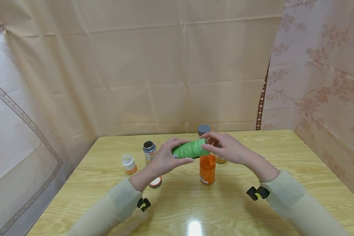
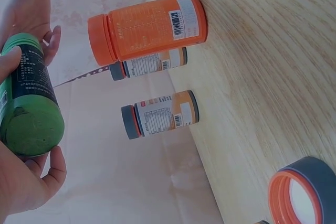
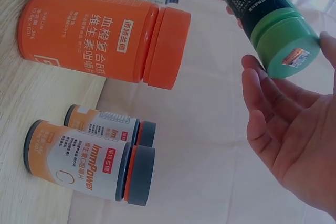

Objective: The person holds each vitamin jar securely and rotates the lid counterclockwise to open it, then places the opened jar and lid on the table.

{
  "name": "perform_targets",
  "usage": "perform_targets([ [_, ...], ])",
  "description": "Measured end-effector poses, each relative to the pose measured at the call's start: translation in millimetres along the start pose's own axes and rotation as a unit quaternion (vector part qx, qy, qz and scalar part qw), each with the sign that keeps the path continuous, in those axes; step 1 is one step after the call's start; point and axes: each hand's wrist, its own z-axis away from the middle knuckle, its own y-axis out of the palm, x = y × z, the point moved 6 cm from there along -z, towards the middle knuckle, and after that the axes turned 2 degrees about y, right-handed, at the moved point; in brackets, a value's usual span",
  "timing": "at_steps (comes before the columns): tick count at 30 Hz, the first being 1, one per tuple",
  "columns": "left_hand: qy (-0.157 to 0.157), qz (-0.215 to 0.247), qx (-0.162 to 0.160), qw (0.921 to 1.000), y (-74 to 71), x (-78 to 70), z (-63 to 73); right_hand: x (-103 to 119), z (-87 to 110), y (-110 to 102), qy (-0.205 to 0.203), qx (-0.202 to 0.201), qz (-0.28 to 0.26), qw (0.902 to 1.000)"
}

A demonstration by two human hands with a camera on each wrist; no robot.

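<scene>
My left hand [image 1: 162, 159] grips a green bottle [image 1: 188, 150] round its lower part, thumb on one side and fingers on the other. The bottle is tilted on its side above the table, its green cap [image 3: 283, 45] toward my right hand [image 1: 231, 149]. Thumb and fingers of that hand pinch the edge of the cap, the palm facing it in the right wrist view. A dark label with small print wraps the bottle in the left wrist view. Below the hands, an orange bottle [image 1: 207, 171] stands upright with its orange cap on.
Two grey-capped supplement bottles [image 3: 86, 161] stand behind the orange bottle. On the left are an uncapped bottle [image 1: 149, 151] with a dark rim and a small white-and-orange jar [image 1: 129, 164]. A loose lid [image 2: 299, 195] lies on the wooden table [image 1: 177, 209]. Curtains hang behind.
</scene>
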Motion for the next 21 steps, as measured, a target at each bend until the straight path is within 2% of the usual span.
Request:
perform_targets([
  [21, -0.005, 0.009, -0.008, 0.9999, -2.0, 0.8, 0.3, 7.5, 3.6, -2.5, -0.079, -0.029, -0.024, 0.9962],
])
